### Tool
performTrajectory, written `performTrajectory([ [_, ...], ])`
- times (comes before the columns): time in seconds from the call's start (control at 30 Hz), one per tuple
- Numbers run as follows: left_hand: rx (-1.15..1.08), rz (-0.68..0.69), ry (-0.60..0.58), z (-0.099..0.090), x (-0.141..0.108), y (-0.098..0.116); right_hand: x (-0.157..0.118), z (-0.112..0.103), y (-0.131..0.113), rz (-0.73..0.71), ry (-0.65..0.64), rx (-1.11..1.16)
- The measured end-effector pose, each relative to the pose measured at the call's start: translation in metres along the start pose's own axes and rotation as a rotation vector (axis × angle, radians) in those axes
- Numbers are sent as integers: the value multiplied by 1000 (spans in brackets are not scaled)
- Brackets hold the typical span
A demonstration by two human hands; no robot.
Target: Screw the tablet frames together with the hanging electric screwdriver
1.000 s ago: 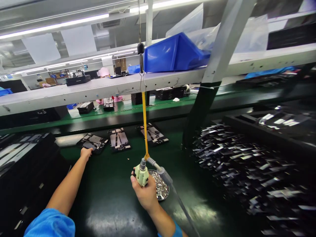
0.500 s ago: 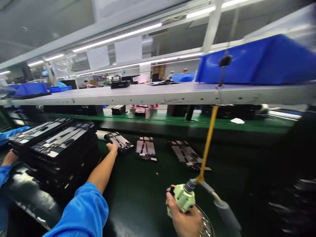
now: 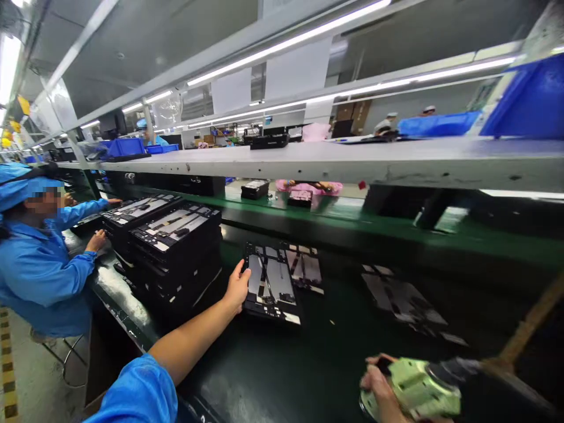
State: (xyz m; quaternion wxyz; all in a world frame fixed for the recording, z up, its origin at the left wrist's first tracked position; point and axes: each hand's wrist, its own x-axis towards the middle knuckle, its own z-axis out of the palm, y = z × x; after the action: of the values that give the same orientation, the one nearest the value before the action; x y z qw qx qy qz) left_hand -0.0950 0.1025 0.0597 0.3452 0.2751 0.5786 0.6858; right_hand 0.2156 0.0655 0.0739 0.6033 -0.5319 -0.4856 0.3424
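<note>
My left hand (image 3: pixel 238 286) grips the left edge of a flat black-framed device (image 3: pixel 274 282) with grey panels and dark cables, held tilted above the green bench. Another similar device (image 3: pixel 304 267) lies just behind it, partly covered. A third device (image 3: pixel 403 299) lies farther right on the bench. At the lower right, my right hand (image 3: pixel 383 388) is wrapped round a light green tool (image 3: pixel 423 388), which hangs from a blurred yellow cord. Part of a round metal-rimmed dish shows under that hand.
Tall stacks of like devices (image 3: pixel 176 229) stand left of my left arm. A person in blue (image 3: pixel 44 264) sits beyond them, hands at the stacks. A shelf (image 3: pixel 335 158) with blue bins (image 3: pixel 524 106) spans above the bench.
My left hand has brought its device nearer, in front of the one behind it. The view has swung left, showing more of the person in blue. My right hand still holds the tool.
</note>
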Motion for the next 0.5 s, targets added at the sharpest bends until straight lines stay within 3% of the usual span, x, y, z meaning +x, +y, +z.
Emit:
performTrajectory([
  [0.13, 34, -120, -199, -7, -67, -21, -6, 0, -3, -12, 1, 74],
  [0.23, 93, -191, -310, -17, -101, -36, -7, 2, 1, -64, 22, 133],
  [0.4, 305, -180, -405, -28, -121, -53, -9, 3, 11, -161, 53, 125],
  [0.5, 479, -81, -462, -34, -120, -43, -12, 2, 14, -211, 40, 105],
])
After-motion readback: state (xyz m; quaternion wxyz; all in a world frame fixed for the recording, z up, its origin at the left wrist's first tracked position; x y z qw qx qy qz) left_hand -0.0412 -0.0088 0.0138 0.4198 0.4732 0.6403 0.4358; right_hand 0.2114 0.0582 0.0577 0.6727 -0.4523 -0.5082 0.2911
